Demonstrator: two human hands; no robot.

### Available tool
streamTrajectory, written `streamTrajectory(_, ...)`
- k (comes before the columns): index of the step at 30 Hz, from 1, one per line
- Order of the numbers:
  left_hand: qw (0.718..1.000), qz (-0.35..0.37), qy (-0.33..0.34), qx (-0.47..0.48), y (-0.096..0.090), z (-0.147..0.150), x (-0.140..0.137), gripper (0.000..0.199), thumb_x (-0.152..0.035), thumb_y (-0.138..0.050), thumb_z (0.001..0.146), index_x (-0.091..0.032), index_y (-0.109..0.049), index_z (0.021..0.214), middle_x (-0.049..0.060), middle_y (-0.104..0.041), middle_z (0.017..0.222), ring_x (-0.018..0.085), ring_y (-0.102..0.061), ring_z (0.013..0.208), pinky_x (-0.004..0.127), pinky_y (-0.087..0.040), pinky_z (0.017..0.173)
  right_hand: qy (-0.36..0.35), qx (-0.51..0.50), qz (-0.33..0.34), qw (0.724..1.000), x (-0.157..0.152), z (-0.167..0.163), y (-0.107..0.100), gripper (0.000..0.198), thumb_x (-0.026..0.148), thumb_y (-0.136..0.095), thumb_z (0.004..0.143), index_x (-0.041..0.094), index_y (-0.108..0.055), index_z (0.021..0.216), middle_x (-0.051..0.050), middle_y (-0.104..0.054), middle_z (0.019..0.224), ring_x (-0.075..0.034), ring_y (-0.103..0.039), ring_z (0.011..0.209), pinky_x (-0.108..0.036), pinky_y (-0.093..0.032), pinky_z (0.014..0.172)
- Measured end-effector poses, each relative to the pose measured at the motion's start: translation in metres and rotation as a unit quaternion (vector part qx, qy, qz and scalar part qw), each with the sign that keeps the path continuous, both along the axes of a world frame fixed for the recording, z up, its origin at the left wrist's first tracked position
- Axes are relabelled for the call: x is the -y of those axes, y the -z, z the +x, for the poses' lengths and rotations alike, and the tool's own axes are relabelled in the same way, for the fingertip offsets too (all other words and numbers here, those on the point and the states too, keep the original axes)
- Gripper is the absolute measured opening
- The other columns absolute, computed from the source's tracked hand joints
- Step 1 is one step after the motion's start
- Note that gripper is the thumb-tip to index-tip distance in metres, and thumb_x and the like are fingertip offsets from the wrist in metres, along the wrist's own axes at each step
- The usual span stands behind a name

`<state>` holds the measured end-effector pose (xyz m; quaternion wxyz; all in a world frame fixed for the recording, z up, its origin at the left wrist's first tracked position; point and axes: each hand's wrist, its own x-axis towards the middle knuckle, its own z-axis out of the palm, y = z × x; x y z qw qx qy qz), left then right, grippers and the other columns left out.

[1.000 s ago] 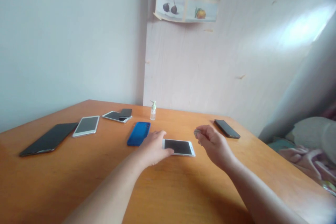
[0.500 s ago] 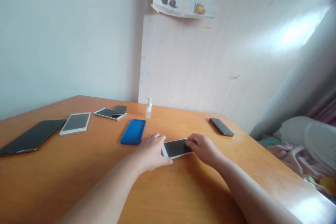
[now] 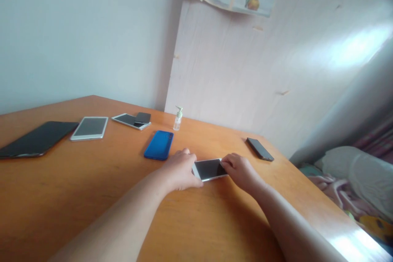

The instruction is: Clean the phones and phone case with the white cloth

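A white phone (image 3: 211,169) with a dark screen lies face up on the wooden table between my hands. My left hand (image 3: 182,170) is curved around its left end, fingers along the far edge and thumb at the near edge. At the right end, my right hand (image 3: 238,168) has its fingers bunched against the screen and covers that corner. Whether anything thin is pinched in those fingers is hidden. Just beyond my left hand lies a blue phone or phone case (image 3: 159,145).
Left on the table (image 3: 101,196) are a black flat sleeve-like item (image 3: 38,139), a white tablet (image 3: 90,127), and another white device (image 3: 127,120) with a small dark item (image 3: 143,118) on it. A clear pump bottle (image 3: 177,120) stands behind. A black phone (image 3: 259,149) lies right.
The camera view has tilted and shifted slightly. Both hands stay at the two ends of the white phone; the right fingers have shifted slightly over its right corner.
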<state>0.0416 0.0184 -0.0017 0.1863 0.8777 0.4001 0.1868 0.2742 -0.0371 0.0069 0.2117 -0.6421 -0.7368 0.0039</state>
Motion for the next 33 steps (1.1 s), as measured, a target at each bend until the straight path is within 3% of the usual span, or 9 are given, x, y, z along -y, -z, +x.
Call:
streamTrajectory(6, 0.999, -0.003, -0.009, -0.036, -0.004, 0.002, 0.001, 0.054, -0.058, -0.074, 0.051, -0.022, -0.064, 0.090, 0.008, -0.057, 0.100, 0.027, -0.058, 0.091, 0.031, -0.046, 0.070, -0.031, -0.015, -0.005, 0.999, -0.004, 0.003, 0.004, 0.016, 0.023, -0.051, 0.086, 0.019, -0.064, 0.078, -0.004, -0.066, 0.079, -0.017, -0.060, 0.075, -0.027, -0.042, 0.069)
streamTrajectory(10, 0.999, -0.016, -0.005, -0.042, -0.008, 0.001, 0.001, 0.058, -0.061, -0.073, 0.050, -0.023, -0.063, 0.093, 0.007, -0.056, 0.102, 0.025, -0.058, 0.091, 0.029, -0.047, 0.070, 0.022, 0.008, 0.018, 1.000, -0.010, 0.010, 0.008, 0.018, 0.025, -0.051, 0.086, 0.018, -0.066, 0.079, -0.005, -0.066, 0.078, -0.019, -0.061, 0.077, -0.028, -0.042, 0.069)
streamTrajectory(15, 0.998, -0.021, -0.006, -0.055, -0.012, 0.001, 0.004, 0.056, -0.058, -0.072, 0.051, -0.023, -0.063, 0.094, 0.008, -0.056, 0.103, 0.025, -0.058, 0.092, 0.030, -0.047, 0.072, -0.020, -0.005, 0.001, 1.000, -0.013, 0.010, 0.010, 0.018, 0.026, -0.051, 0.087, 0.019, -0.067, 0.081, -0.004, -0.067, 0.080, -0.018, -0.061, 0.077, -0.027, -0.043, 0.070)
streamTrajectory(19, 0.998, -0.026, -0.005, -0.052, -0.012, 0.001, 0.004, 0.062, -0.060, -0.073, 0.050, -0.023, -0.064, 0.099, 0.008, -0.056, 0.105, 0.026, -0.058, 0.096, 0.031, -0.048, 0.077, 0.040, 0.006, 0.014, 0.999, -0.018, 0.012, 0.009, 0.022, 0.025, -0.049, 0.086, 0.018, -0.068, 0.078, -0.005, -0.068, 0.078, -0.019, -0.062, 0.076, -0.028, -0.042, 0.069)
streamTrajectory(23, 0.998, -0.025, -0.001, -0.056, -0.011, 0.001, 0.003, 0.063, -0.061, -0.072, 0.051, -0.023, -0.063, 0.100, 0.009, -0.056, 0.107, 0.027, -0.057, 0.097, 0.033, -0.048, 0.078, 0.019, -0.009, -0.003, 1.000, -0.023, 0.013, 0.008, 0.022, 0.026, -0.050, 0.086, 0.019, -0.069, 0.080, -0.004, -0.069, 0.080, -0.018, -0.062, 0.077, -0.027, -0.042, 0.070)
streamTrajectory(27, 0.998, -0.025, 0.000, -0.056, -0.011, 0.001, 0.002, 0.064, -0.061, -0.072, 0.051, -0.022, -0.063, 0.100, 0.009, -0.056, 0.108, 0.028, -0.057, 0.098, 0.034, -0.049, 0.079, 0.060, -0.004, 0.010, 0.998, -0.023, 0.008, 0.007, 0.023, 0.027, -0.049, 0.086, 0.018, -0.068, 0.077, -0.005, -0.069, 0.079, -0.019, -0.062, 0.077, -0.028, -0.042, 0.069)
streamTrajectory(33, 0.998, -0.019, 0.003, -0.056, -0.011, 0.001, 0.003, 0.063, -0.060, -0.072, 0.052, -0.022, -0.062, 0.101, 0.009, -0.057, 0.109, 0.028, -0.058, 0.098, 0.033, -0.049, 0.078, 0.029, 0.002, 0.004, 1.000, -0.024, 0.005, 0.008, 0.022, 0.027, -0.049, 0.086, 0.018, -0.068, 0.078, -0.005, -0.069, 0.081, -0.018, -0.062, 0.078, -0.027, -0.041, 0.069)
